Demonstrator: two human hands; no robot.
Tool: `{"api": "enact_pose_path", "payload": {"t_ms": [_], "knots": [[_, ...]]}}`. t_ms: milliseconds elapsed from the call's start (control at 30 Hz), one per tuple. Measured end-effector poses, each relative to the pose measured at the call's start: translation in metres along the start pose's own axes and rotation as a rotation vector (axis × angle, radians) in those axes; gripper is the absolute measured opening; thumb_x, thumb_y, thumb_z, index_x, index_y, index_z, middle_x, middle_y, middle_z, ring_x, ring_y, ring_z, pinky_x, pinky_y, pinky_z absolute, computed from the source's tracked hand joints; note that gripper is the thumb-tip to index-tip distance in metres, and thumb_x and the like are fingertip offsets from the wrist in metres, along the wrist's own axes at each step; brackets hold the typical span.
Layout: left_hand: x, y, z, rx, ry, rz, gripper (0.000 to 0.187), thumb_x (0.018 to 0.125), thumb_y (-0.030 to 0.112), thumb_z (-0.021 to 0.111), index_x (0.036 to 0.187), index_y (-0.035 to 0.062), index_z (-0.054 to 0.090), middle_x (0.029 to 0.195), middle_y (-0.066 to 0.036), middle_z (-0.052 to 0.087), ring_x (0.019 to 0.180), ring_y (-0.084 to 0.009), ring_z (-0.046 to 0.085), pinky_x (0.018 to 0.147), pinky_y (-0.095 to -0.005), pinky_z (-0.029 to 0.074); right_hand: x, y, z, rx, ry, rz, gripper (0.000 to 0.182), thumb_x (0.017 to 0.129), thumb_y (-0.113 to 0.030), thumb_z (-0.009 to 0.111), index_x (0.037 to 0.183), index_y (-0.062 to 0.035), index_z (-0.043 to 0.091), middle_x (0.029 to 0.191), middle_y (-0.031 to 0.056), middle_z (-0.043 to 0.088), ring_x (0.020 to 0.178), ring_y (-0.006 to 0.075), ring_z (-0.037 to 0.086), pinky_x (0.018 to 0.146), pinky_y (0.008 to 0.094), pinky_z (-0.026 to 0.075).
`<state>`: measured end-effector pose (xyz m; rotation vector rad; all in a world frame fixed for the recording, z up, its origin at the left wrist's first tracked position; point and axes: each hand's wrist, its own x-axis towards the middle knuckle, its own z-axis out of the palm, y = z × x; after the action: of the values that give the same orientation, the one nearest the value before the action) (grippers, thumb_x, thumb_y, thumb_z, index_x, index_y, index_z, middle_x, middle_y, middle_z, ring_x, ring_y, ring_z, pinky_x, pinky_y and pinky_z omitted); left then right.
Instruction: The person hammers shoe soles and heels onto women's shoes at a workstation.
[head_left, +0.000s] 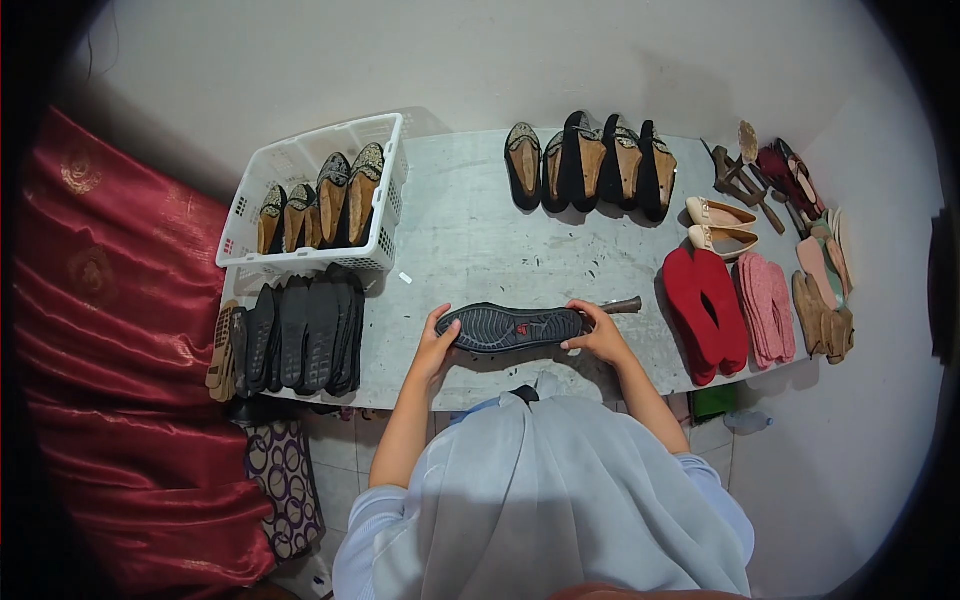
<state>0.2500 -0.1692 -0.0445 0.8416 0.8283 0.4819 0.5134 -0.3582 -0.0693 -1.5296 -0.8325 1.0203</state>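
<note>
Gripped the black sole tread-up at both ends, pinched between thumb and curled fingers of the left hand and, opposite, of the right hand, over the counter, close to its near edge! Spotted a tool handle beyond the right hand. Found open room farther in, up to the black shoes near the far edge. Hit tighter quarters leftward: white basket at the far left corner, dark soles crowding the near left one. Rightward, red soles by the near edge.
</note>
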Motion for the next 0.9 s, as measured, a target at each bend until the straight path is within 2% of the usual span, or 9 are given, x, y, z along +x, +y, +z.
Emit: {"api": "enact_pose_path", "payload": {"t_ms": [100, 200, 300, 400, 500, 633, 733, 833, 900], "knots": [[0.002, -0.002, 0.001, 0.022, -0.004, 0.056, 0.063, 0.082, 0.008, 0.069, 0.135, 0.0064, 0.034, 0.105, -0.014, 0.059, 0.091, -0.0187, 0.061, 0.078, -0.0300, 0.052, 0.001, 0.002, -0.001, -0.117, 0.006, -0.056, 0.076, 0.053, 0.006, 0.081, 0.122, -0.0055, 0.053, 0.121, 0.0043, 0.051, 0.110, 0.0179, 0.052, 0.095, 0.0317, 0.042], [0.005, -0.006, 0.005, 0.087, 0.041, 0.101, 0.065, 0.080, 0.004, 0.070, 0.134, 0.0030, 0.034, 0.109, -0.015, 0.057, 0.093, -0.0202, 0.061, 0.080, -0.0310, 0.052, -0.001, 0.003, -0.002, -0.058, -0.015, -0.056, 0.072, 0.056, 0.004, 0.080, 0.122, -0.0058, 0.054, 0.124, 0.0065, 0.049, 0.111, 0.0191, 0.052, 0.096, 0.0328, 0.041], [0.010, -0.007, 0.007, 0.101, 0.091, 0.117, 0.065, 0.079, 0.001, 0.069, 0.134, 0.0009, 0.034, 0.111, -0.015, 0.056, 0.095, -0.0208, 0.060, 0.082, -0.0311, 0.052, -0.004, -0.001, 0.001, -0.173, 0.031, -0.179, 0.072, 0.056, -0.005, 0.082, 0.123, -0.0083, 0.054, 0.120, 0.0118, 0.050, 0.112, 0.0233, 0.051, 0.095, 0.0342, 0.043], [0.012, -0.007, 0.011, 0.073, 0.109, 0.141, 0.065, 0.077, 0.000, 0.070, 0.132, 0.0016, 0.035, 0.109, -0.017, 0.057, 0.092, -0.0207, 0.062, 0.080, -0.0304, 0.053, -0.021, -0.012, 0.003, -0.137, 0.182, -0.095, 0.077, 0.059, -0.012, 0.082, 0.128, -0.0081, 0.048, 0.121, 0.0144, 0.050, 0.114, 0.0276, 0.050, 0.096, 0.0369, 0.042], [0.010, -0.009, 0.010, 0.084, 0.119, 0.159, 0.064, 0.077, 0.000, 0.069, 0.131, 0.0015, 0.035, 0.108, -0.017, 0.058, 0.092, -0.0202, 0.062, 0.080, -0.0304, 0.053, -0.034, 0.008, -0.011, -0.453, 0.425, -0.162, 0.078, 0.061, -0.018, 0.081, 0.129, -0.0069, 0.045, 0.120, 0.0166, 0.050, 0.112, 0.0327, 0.048, 0.095, 0.0396, 0.041], [0.005, -0.011, 0.014, 0.086, 0.136, 0.177, 0.063, 0.077, 0.000, 0.069, 0.130, 0.0017, 0.036, 0.106, -0.016, 0.059, 0.092, -0.0195, 0.062, 0.080, -0.0304, 0.053, -0.063, 0.014, -0.018, -0.783, 0.577, -0.024, 0.068, 0.062, -0.026, 0.081, 0.119, -0.0037, 0.050, 0.113, 0.0187, 0.052, 0.105, 0.0356, 0.048, 0.092, 0.0425, 0.040], [0.003, -0.010, 0.014, 0.140, 0.152, 0.173, 0.063, 0.079, 0.001, 0.069, 0.132, 0.0010, 0.034, 0.109, -0.016, 0.057, 0.095, -0.0200, 0.060, 0.082, -0.0305, 0.052, -0.088, 0.004, -0.010, -0.879, 0.528, 0.165, 0.064, 0.061, -0.030, 0.082, 0.110, -0.0022, 0.052, 0.105, 0.0164, 0.054, 0.099, 0.0351, 0.051, 0.087, 0.0428, 0.042], [0.002, -0.009, 0.015, 0.149, 0.154, 0.172, 0.065, 0.079, 0.001, 0.068, 0.133, 0.0014, 0.032, 0.110, -0.016, 0.056, 0.096, -0.0206, 0.060, 0.082, -0.0308, 0.052, -0.105, 0.011, -0.008, -0.896, 0.467, 0.298, 0.053, 0.066, -0.031, 0.079, 0.101, -0.0022, 0.052, 0.097, 0.0164, 0.056, 0.092, 0.0362, 0.054, 0.081, 0.0436, 0.045], [0.000, -0.009, 0.018, 0.129, 0.151, 0.179, 0.069, 0.078, 0.001, 0.070, 0.134, 0.0026, 0.030, 0.110, -0.018, 0.056, 0.095, -0.0212, 0.060, 0.081, -0.0312, 0.052, -0.110, 0.023, -0.009, -0.917, 0.476, 0.264, 0.046, 0.071, -0.030, 0.076, 0.099, -0.0022, 0.052, 0.094, 0.0179, 0.056, 0.090, 0.0372, 0.055, 0.078, 0.0445, 0.045]]}}
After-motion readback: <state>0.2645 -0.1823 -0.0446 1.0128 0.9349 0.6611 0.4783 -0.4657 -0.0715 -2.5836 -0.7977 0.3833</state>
